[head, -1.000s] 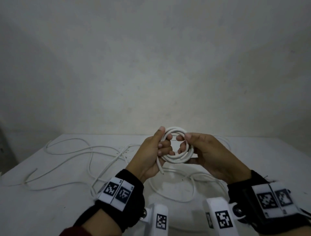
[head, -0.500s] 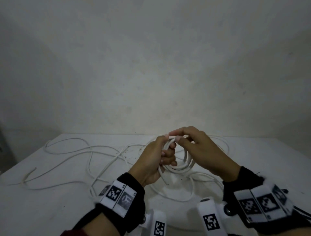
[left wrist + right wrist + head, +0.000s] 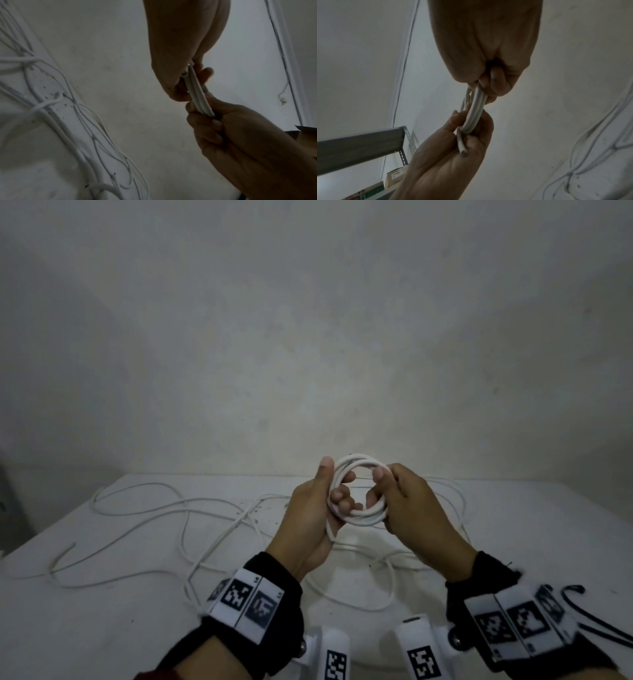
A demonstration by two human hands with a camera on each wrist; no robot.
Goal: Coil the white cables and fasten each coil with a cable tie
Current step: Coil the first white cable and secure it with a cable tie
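1. Your left hand has the white coil by its left side, thumb up along the outer edge and fingers curled through the ring's middle.
2. Your right hand grips the coil's right side, thumb on the near face, fingers hooked in from behind; half a second ago it was reaching over the top of the ring with fingertips pinched, and now it has dropped back to the side.
3. The coil sits upright between both hands, lifted above the white table, and shows as a full open ring again, much as it did a second ago.
4. From the right wrist view, the cut cable end pokes out below the coil and lies across your left palm.
5. From the left wrist view, the turns of the coil run side by side between the two grips, edge on.
6. Loose white cable sprawls over the table behind and under your hands, in the same loops as before.
7. Both black wristbands carry their square markers, low in the head view.
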